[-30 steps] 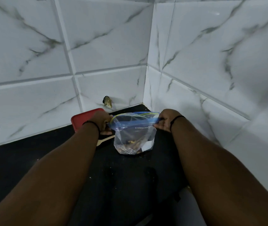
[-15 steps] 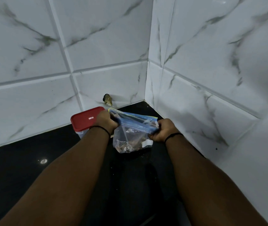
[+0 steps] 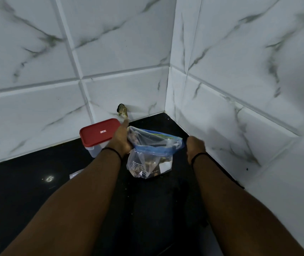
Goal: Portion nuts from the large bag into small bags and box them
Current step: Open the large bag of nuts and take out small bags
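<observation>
We look down at our two forearms over a black counter point(image 3: 27, 191) in a corner of white marble tiles point(image 3: 125, 39). The clear plastic bag point(image 3: 147, 163) with a blue zip strip stands on the counter between our hands, near the corner, and its top is open and leaning a little to the right. Inside the bag, at the bottom, we see brown nuts point(image 3: 148, 162) and a white label; the small print on the plastic is too small to read. Our left hand point(image 3: 120, 139) holds the left end of the bag's top: the thumb side presses on the blue strip and the fingers go behind the rim, with one finger stretched toward the wall. Our right hand point(image 3: 195, 146) is just beside the right end of the strip, with the fingers curled downward; we cannot tell if it really pinches the plastic or only is close to it, because the fingers are hidden behind the back of the hand. Each wrist has a thin black band. Behind the left hand stands a clear box with a red lid point(image 3: 100, 132), which is closed, and it touches the wall side of the counter. On the wall above the box there is a small dark fitting point(image 3: 122, 110).
</observation>
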